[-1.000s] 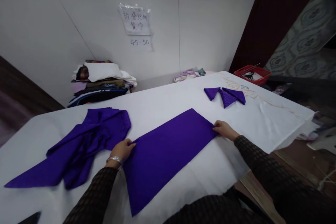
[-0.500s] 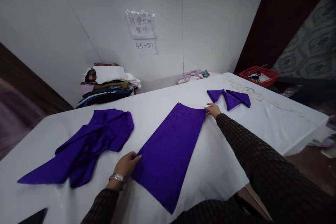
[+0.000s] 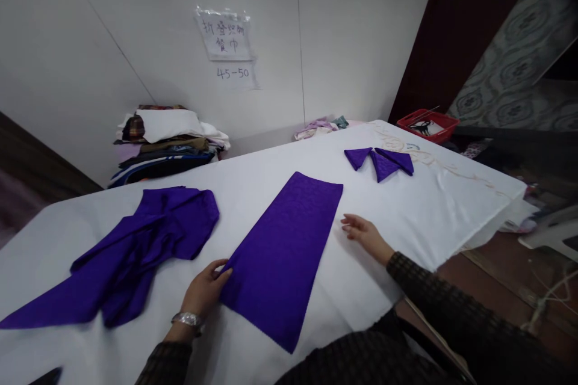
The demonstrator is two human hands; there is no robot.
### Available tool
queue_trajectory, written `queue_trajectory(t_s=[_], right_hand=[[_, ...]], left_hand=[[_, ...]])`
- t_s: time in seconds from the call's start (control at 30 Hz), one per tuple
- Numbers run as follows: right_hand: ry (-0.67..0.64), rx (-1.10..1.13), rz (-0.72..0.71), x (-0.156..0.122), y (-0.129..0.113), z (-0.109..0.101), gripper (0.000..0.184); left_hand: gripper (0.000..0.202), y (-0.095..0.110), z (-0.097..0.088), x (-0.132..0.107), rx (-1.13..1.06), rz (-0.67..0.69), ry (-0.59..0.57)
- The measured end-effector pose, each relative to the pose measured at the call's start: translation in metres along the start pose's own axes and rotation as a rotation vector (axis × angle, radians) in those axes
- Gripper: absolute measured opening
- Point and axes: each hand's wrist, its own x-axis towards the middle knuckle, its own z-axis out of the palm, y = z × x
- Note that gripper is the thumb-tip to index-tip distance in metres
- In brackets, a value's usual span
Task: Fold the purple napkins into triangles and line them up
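Observation:
A purple cloth napkin point(image 3: 282, 252), folded to a long strip, lies flat and slanted on the white tablecloth point(image 3: 253, 180). At its near left corner my left hand point(image 3: 204, 286) pinches the edge between thumb and fingers. My right hand point(image 3: 363, 236) is just off the strip's right edge, above the tablecloth, with its fingers apart and nothing in them. To the left lie loose, crumpled purple napkins point(image 3: 149, 252). Several purple napkins folded into triangles point(image 3: 382, 163) lie farther back on the right.
A pile of folded fabrics point(image 3: 167, 144) stands at the back left by the wall, with a smaller cloth heap point(image 3: 316, 127) farther right. A red basket point(image 3: 428, 126) with dark-handled scissors is beyond the table's far right. A handwritten paper sign point(image 3: 226, 36) hangs on the wall.
My right hand has let go of the strip's far right corner and come back toward me. My left hand stays at the near left corner. The view has shifted a little to the right.

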Motion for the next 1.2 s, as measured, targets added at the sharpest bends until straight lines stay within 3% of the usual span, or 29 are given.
queue_trajectory(t_s=[0.13, 0.2, 0.37, 0.47, 0.67, 0.9, 1.2], right_hand=[[-0.160, -0.342, -0.475, -0.049, -0.010, 0.041, 0.038], [-0.295, -0.429, -0.627, -0.066, -0.019, 0.061, 0.043], [-0.726, -0.613, -0.737, -0.086, -0.035, 0.099, 0.070], [-0.876, -0.685, -0.705, -0.091, -0.034, 0.117, 0.076], [-0.810, -0.713, -0.666, -0.101, -0.029, 0.141, 0.083], [-0.641, -0.748, -0.604, -0.103, -0.031, 0.147, 0.072], [-0.680, -0.660, -0.525, -0.116, -0.054, 0.149, 0.084]], left_hand=[[0.061, -0.002, 0.002, 0.001, -0.193, -0.005, -0.029], [0.069, -0.002, 0.003, 0.000, -0.362, -0.019, -0.089], [0.080, 0.006, 0.005, -0.009, -0.649, -0.079, -0.134], [0.081, 0.011, 0.004, -0.015, -0.731, -0.083, -0.155], [0.075, 0.017, 0.002, -0.016, -0.864, -0.108, -0.194], [0.064, 0.017, 0.000, -0.013, -0.769, -0.042, -0.205], [0.038, 0.024, 0.005, -0.024, -0.919, -0.066, -0.199]])
